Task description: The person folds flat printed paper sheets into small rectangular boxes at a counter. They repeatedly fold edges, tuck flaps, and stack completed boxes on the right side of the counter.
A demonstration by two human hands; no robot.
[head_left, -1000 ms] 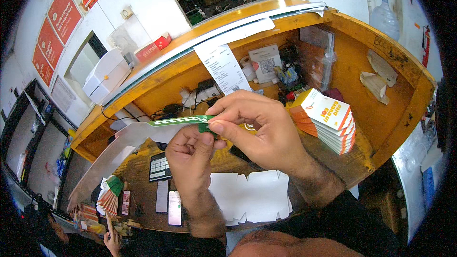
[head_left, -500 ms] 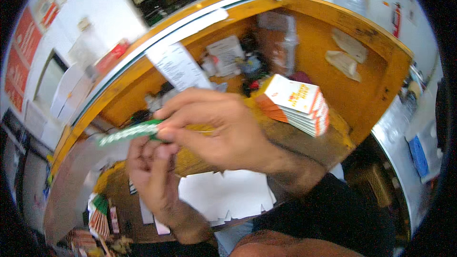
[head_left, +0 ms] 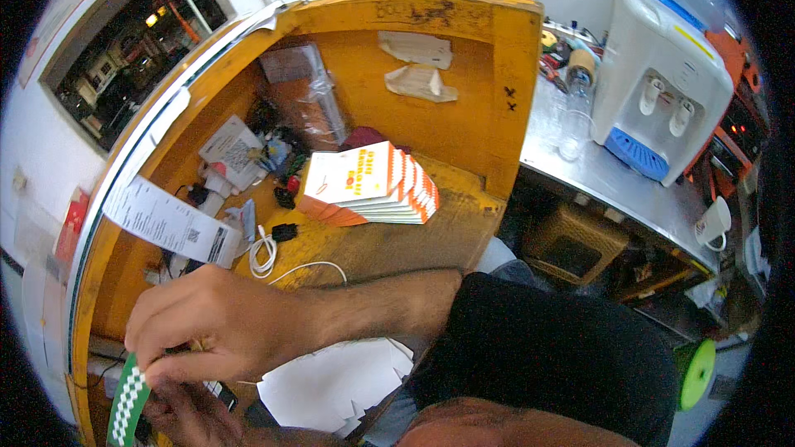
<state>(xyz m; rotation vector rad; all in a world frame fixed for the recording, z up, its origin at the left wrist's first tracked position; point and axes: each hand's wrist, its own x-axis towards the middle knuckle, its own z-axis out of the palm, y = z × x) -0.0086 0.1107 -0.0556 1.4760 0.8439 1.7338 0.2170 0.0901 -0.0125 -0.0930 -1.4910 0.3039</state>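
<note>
My right hand (head_left: pixel 219 323) reaches across to the lower left, its thumb and fingers pinching the upper end of a green strip with white diamond checks (head_left: pixel 128 404). The strip hangs down near the picture's lower left edge. Just below, my left hand (head_left: pixel 192 415) is curled against the same strip, its fingertips partly hidden by shadow and the right hand. A pile of white sheets with notched edges (head_left: pixel 331 385) lies under my right forearm. Beyond it on the yellow desk sits a fanned stack of white and orange printed flat boxes (head_left: pixel 356 178).
A white cable (head_left: pixel 263 255) and a black plug (head_left: pixel 285 232) lie on the desk. A paper slip (head_left: pixel 170 219) hangs at the desk's left ledge. Right of the desk, a metal counter (head_left: pixel 551 145) bears a water dispenser (head_left: pixel 662 74), a plastic bottle (head_left: pixel 577 112) and a white mug (head_left: pixel 713 222).
My view has swung to the right, bringing in the dispenser and counter. Both hands now appear lower and further left, and the green strip has turned from nearly level to upright.
</note>
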